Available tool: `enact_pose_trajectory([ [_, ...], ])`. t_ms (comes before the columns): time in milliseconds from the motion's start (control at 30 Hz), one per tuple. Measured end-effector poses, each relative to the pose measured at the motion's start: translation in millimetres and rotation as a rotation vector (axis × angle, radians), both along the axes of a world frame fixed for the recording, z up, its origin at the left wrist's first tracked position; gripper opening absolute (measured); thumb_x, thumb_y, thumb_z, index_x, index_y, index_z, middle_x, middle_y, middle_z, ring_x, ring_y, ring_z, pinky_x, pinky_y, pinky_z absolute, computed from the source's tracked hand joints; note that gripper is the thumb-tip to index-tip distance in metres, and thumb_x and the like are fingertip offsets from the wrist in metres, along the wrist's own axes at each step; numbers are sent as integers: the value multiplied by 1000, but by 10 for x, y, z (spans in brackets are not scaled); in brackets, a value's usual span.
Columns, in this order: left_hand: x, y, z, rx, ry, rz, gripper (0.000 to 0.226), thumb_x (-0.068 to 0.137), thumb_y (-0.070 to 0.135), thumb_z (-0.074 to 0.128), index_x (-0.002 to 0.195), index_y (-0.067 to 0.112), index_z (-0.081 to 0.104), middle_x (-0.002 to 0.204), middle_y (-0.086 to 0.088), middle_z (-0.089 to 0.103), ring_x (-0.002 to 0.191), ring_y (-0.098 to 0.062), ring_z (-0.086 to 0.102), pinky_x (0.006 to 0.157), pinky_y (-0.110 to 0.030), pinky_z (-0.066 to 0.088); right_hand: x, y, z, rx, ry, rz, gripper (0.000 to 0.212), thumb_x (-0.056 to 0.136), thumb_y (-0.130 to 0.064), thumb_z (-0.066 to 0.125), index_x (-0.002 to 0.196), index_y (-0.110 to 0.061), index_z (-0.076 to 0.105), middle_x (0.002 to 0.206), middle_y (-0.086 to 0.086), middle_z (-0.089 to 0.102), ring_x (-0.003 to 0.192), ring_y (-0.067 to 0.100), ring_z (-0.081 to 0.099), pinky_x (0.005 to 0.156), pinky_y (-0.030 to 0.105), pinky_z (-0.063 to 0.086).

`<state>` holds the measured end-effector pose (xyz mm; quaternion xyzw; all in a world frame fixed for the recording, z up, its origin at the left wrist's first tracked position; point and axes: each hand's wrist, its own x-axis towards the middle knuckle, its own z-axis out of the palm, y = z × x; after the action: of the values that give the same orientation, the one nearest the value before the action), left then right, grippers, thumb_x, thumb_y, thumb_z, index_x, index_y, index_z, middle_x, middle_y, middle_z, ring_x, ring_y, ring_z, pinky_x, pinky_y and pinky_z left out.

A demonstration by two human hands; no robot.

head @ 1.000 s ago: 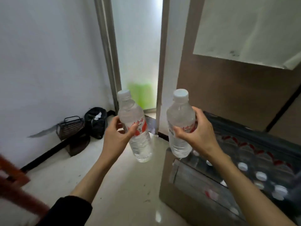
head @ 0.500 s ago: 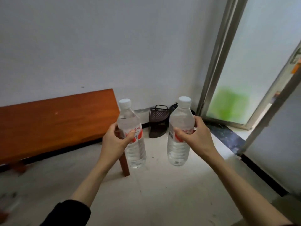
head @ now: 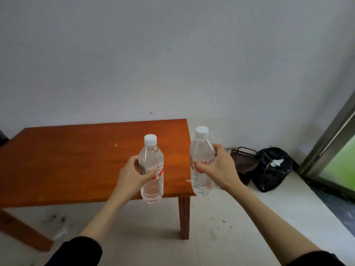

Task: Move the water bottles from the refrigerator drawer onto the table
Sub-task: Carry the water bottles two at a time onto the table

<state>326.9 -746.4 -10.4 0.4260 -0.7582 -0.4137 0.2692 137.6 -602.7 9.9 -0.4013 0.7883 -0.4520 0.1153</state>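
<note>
I hold two clear water bottles with white caps and red labels, both upright in the air. My left hand (head: pixel 132 174) grips the left bottle (head: pixel 152 187) around its middle, above the near right part of the orange wooden table (head: pixel 76 160). My right hand (head: pixel 217 167) grips the right bottle (head: pixel 201 148), which hangs just past the table's right edge. The refrigerator drawer is out of view.
A white wall stands behind the table. On the floor to the right sit a dark basket (head: pixel 243 160) and a black bag (head: pixel 272 169). A metal door frame (head: pixel 330 137) runs along the far right. The table's front right leg (head: pixel 184 217) is below the bottles.
My view has swung left from the refrigerator and door to the table. Both bottles stay in my hands and are now at the table's near right corner.
</note>
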Motion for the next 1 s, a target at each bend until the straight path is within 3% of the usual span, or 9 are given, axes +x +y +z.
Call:
enact_pose_trajectory([
  [100, -69, -511, -44, -48, -117, 35, 67, 70, 39, 74, 127, 20, 43, 129, 0, 54, 108, -18, 55, 89, -36, 48, -152, -569, -52, 48, -13, 48, 71, 68, -36, 77, 125, -15, 41, 116, 2, 57, 102, 17, 56, 88, 34, 50],
  [200, -162, -1023, -123, -53, -181, 36, 70, 69, 42, 73, 128, 20, 42, 132, -2, 53, 114, -21, 55, 91, -39, 49, -274, -1152, -146, 87, 11, 59, 72, 69, -37, 76, 126, -13, 39, 119, 4, 56, 101, 16, 54, 87, 32, 48],
  [367, -374, -1924, -418, 2, -163, -40, 66, 70, 35, 75, 126, 17, 44, 123, 1, 55, 95, -8, 53, 77, -20, 43, -461, -2124, -478, 184, 16, 7, 76, 66, -44, 75, 127, -16, 38, 120, 2, 56, 106, 22, 57, 84, 35, 52],
  [433, -484, -2301, -573, 38, -158, -74, 64, 70, 29, 76, 124, 15, 45, 119, 3, 54, 96, -8, 53, 77, -16, 41, -502, -2501, -638, 201, 6, -13, 77, 66, -44, 75, 127, -17, 38, 121, 1, 56, 108, 21, 56, 83, 33, 51],
  [600, -750, -3143, -915, 149, -145, -176, 67, 67, 21, 79, 124, 16, 43, 120, 4, 53, 108, -14, 54, 91, -31, 49, -575, -3279, -949, 258, -65, -87, 75, 69, -37, 77, 129, -18, 36, 125, 1, 54, 111, 18, 54, 88, 32, 49],
  [733, -936, -3614, -1107, 130, -157, -238, 66, 67, 22, 79, 122, 21, 43, 117, 9, 53, 107, -11, 55, 93, -37, 50, -638, -3758, -1160, 272, -121, -119, 75, 69, -39, 77, 129, -18, 36, 124, 0, 55, 110, 17, 56, 86, 29, 50],
  [1000, -1169, -4020, -1248, 145, -119, -292, 70, 70, 20, 77, 129, 21, 38, 121, 14, 44, 112, -4, 47, 87, -15, 39, -683, -4269, -1318, 255, -216, -121, 79, 69, -34, 78, 132, -16, 34, 128, 1, 52, 115, 16, 52, 89, 27, 46],
])
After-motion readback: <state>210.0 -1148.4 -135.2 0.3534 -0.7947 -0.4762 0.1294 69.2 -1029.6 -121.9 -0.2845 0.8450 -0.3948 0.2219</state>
